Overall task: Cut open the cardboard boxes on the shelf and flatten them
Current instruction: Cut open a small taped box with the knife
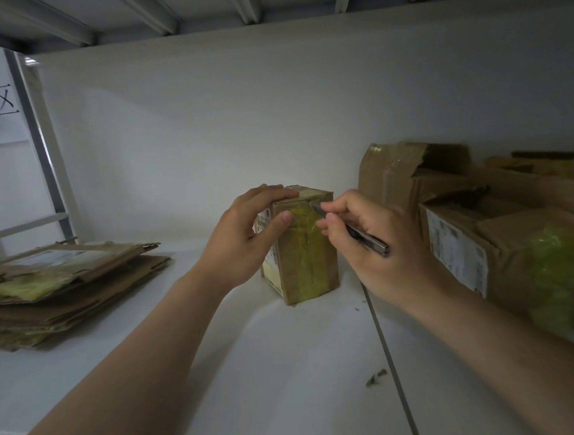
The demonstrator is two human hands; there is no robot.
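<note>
Slitting the yellow-green tape (301,218) on the small upright brown cardboard box (302,260) goes best, I judge, shallow and away from the left hand (242,238), whose fingers (270,192) curl over its top. The right hand (378,258) pinches a slim metal utility knife (371,243), tip at the top edge. Beyond the left fingers lies a stack of flattened brown cardboard (61,286); beyond the right, taped brown boxes (487,246), all on the white shelf (291,371) by a pale wall (270,115).

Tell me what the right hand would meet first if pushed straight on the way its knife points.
The taped top edge of the small box, which the knife tip seems to touch. Beyond it, the left hand's fingers on the box top probably lie in line.
</note>
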